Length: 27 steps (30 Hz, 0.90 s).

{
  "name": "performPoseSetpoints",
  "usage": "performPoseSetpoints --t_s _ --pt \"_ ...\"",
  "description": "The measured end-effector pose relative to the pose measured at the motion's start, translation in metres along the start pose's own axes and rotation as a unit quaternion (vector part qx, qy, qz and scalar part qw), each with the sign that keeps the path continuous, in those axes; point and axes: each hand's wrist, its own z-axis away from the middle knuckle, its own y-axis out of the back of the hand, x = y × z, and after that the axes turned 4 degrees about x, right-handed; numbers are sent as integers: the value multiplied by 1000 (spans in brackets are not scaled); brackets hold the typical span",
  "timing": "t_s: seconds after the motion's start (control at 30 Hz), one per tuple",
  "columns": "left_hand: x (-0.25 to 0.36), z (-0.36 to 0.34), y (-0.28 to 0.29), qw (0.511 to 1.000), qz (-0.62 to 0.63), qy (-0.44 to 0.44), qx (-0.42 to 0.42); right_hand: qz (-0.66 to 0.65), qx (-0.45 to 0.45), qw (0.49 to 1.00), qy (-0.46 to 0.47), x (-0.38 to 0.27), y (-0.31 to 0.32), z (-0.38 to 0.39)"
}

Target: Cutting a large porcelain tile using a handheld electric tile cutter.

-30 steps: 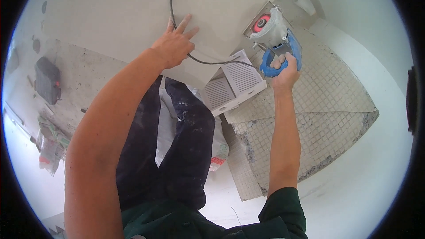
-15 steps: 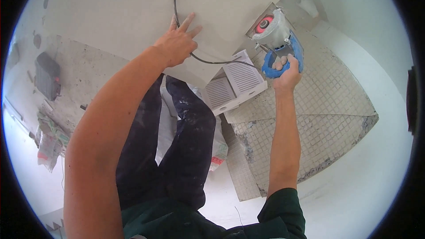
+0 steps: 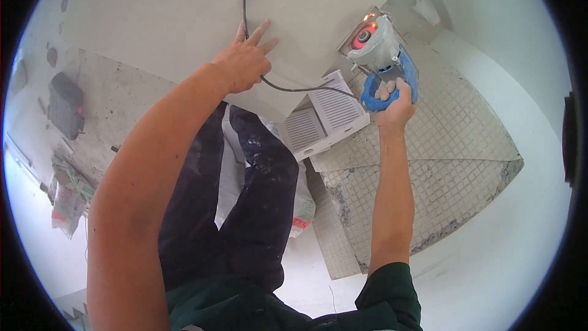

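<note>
Closest to you are your dark, dust-marked trousers (image 3: 263, 156), with a pale bag (image 3: 302, 208) behind the right leg. Just past your knees lies a white slotted box (image 3: 335, 107), beside the corner of a large beige slab (image 3: 159, 18).

Your left hand (image 3: 241, 68) lies palm-down on that slab, fingers spread, gripping nothing; the black cord (image 3: 306, 89) passes under it and runs on to the saw. Your right hand (image 3: 395, 103) is wrapped around the blue handle (image 3: 372, 99) of the hand-held saw (image 3: 378, 49), which sits at the slab's right-hand edge, above the grid-patterned panels (image 3: 450, 129).

The saw's handle points back at you and its working end points away. The long axis of its base plate (image 3: 344, 41) slants from lower left to upper right, roughly in line with the slab's edge.

Sparks (image 3: 370, 17) glow at the far side of the red disc (image 3: 361, 38), so cutting or grinding looks to be under way and unfinished. The housing hides the contact, so you can't tell how much is done or left.
</note>
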Motion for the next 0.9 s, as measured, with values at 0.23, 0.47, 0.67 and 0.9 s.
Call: performPoseSetpoints --t_s 0.23,0.47,0.67,0.9 --pt "0 0 -3 1000 -2 1 -1 -3 -13 1000 4 1 -1 1" --pt "1 2 -3 1000 4 3 7 9 8 1000 5 1 -1 6" --pt "0 2 -3 1000 -2 0 9 9 5 1000 0 0 -3 10" --pt "0 1 -7 1000 0 -2 9 14 13 1000 8 2 -2 7"
